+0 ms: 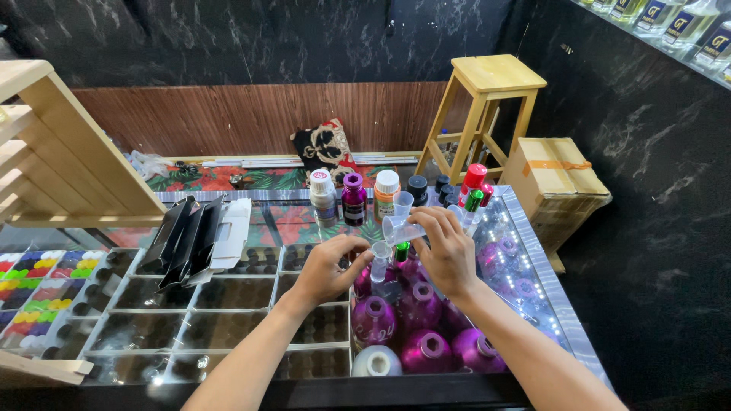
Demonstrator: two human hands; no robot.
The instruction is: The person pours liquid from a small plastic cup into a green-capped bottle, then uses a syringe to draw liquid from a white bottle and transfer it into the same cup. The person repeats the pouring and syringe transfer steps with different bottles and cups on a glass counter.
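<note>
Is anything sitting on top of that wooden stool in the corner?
No, the seat of the wooden stool is bare; the bottles stand on the glass counter in front of it.

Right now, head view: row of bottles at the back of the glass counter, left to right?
White-capped bottle → purple bottle → orange bottle with white cap → black-capped bottle → red-capped bottle. The ones behind the right hand overlap too much to order.

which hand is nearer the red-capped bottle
Right. The right hand, tipping a small clear cup, sits just below-left of the red-capped bottle; the left hand is further left and lower, at a small funnel.
</note>
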